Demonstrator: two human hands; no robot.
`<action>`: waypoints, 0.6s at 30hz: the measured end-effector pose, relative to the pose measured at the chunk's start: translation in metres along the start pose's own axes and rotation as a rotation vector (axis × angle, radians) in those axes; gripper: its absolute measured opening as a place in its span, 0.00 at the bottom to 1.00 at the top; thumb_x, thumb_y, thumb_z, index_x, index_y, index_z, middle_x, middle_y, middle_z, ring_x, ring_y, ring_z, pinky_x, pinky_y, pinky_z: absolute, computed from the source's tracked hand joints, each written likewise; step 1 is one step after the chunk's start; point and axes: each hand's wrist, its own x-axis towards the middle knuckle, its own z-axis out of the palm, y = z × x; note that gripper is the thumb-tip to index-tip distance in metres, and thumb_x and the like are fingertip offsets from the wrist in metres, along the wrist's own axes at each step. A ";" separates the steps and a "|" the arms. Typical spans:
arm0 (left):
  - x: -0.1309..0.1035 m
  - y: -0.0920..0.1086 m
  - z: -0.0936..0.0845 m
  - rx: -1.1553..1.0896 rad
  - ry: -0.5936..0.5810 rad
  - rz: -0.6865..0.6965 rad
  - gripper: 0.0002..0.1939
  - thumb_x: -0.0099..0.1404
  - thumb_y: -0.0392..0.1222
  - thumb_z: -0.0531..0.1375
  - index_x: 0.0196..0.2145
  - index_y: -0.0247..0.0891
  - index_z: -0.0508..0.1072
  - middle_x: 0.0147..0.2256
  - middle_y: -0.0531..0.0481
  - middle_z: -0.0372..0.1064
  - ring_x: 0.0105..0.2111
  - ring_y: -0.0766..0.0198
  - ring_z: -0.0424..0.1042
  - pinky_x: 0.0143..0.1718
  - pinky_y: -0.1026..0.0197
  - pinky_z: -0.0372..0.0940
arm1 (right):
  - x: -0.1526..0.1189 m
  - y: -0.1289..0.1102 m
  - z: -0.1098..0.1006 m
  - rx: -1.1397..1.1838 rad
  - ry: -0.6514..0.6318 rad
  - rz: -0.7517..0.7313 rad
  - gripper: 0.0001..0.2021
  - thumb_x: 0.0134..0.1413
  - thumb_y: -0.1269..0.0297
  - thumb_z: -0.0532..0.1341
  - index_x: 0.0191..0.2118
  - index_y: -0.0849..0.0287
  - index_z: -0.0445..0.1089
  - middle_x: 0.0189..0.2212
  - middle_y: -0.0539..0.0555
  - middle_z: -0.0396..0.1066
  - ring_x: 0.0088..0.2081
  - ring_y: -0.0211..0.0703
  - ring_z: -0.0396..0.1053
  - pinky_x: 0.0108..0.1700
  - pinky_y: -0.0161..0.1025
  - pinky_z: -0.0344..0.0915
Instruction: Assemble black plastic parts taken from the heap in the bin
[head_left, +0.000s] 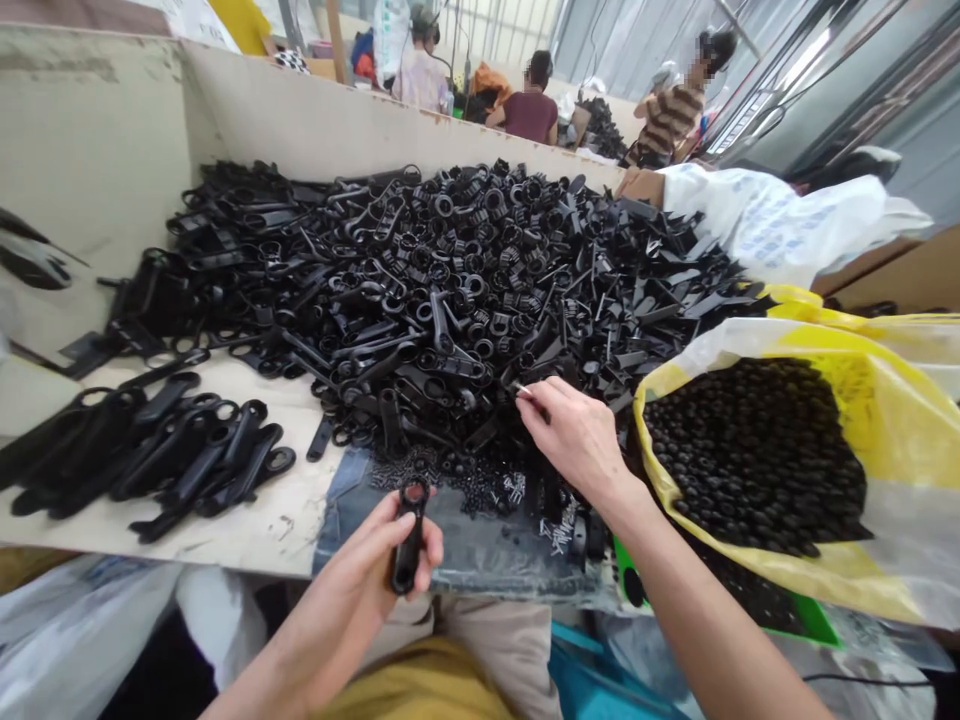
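Note:
My left hand [375,570] holds a black plastic part [409,540] with a ring at its top end, the thumb lying across it. Up and to the right, my right hand [574,430] pinches a small shiny piece [523,391] between thumb and fingertips, over the front of a big heap of black parts [450,270]. Small metal pieces [480,485] lie on a worn blue cloth [480,550] between the hands. Several similar long black parts [195,450] are laid side by side at the left.
A yellow and white bag [900,470] of small black pieces stands at the right, partly over a green tray [817,622]. A pale board wall [300,115] runs behind the heap. Pliers [34,255] show at the left edge. Several people are in the background.

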 end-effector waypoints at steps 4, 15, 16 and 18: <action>0.003 -0.004 0.002 -0.131 -0.006 -0.034 0.21 0.64 0.52 0.68 0.50 0.42 0.70 0.36 0.49 0.73 0.30 0.66 0.65 0.33 0.63 0.60 | -0.016 -0.026 0.000 0.647 0.183 0.181 0.07 0.63 0.61 0.63 0.37 0.58 0.74 0.29 0.50 0.78 0.26 0.36 0.69 0.31 0.34 0.65; 0.001 -0.008 0.003 0.153 0.249 0.350 0.28 0.58 0.46 0.73 0.51 0.42 0.66 0.31 0.59 0.67 0.25 0.73 0.62 0.29 0.67 0.59 | -0.116 -0.109 0.037 1.218 -0.118 0.530 0.12 0.61 0.54 0.66 0.40 0.59 0.73 0.29 0.53 0.78 0.24 0.37 0.70 0.26 0.32 0.68; -0.001 -0.008 -0.002 0.197 0.239 0.335 0.27 0.59 0.45 0.72 0.51 0.42 0.66 0.31 0.59 0.67 0.25 0.73 0.61 0.28 0.67 0.58 | -0.117 -0.101 0.035 1.084 -0.083 0.478 0.11 0.61 0.56 0.67 0.43 0.58 0.74 0.31 0.53 0.78 0.23 0.35 0.68 0.25 0.31 0.68; -0.004 -0.008 -0.010 0.249 0.185 0.280 0.26 0.60 0.45 0.70 0.52 0.41 0.66 0.31 0.58 0.67 0.25 0.73 0.61 0.28 0.67 0.57 | -0.115 -0.086 0.029 0.885 -0.086 0.267 0.14 0.62 0.62 0.67 0.52 0.56 0.74 0.40 0.54 0.79 0.22 0.33 0.67 0.27 0.31 0.70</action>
